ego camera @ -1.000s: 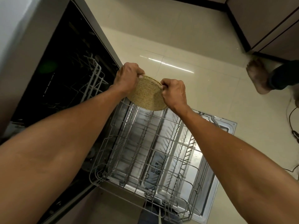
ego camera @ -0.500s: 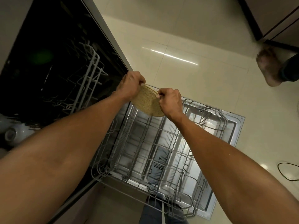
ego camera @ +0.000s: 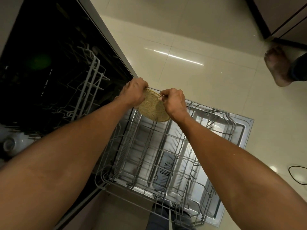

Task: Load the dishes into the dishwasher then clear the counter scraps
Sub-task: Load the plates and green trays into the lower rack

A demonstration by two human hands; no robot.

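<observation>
Two hands are seen gripping one speckled tan plate [ego camera: 152,106] above the far end of the pulled-out lower rack [ego camera: 149,156]. At far left, the dark dishwasher tub [ego camera: 49,55] is seen open, with an upper rack [ego camera: 89,77] drawn partway out and pale bowls [ego camera: 11,143] dimly visible low at the edge; what else sits inside cannot be told. The left hand [ego camera: 133,92] is curled over the plate's upper left rim, fingers wrapped round the edge. The plate is held tilted, its lower edge just above the rack's wires; whether it touches them cannot be told. The right hand [ego camera: 174,102] is pinched on the upper right rim, thumb and fingers pressed together on it. Below the arms, the lower rack's tines and slots are seen bare, with the open door [ego camera: 239,135] lying flat beneath it. Open tiled floor [ego camera: 199,39] is seen beyond and to the right of the door. At far right, a bare foot [ego camera: 277,67] is planted near dark cabinets [ego camera: 285,15], well apart from the door, and a black cable [ego camera: 297,175] is looped on the floor lower down.
</observation>
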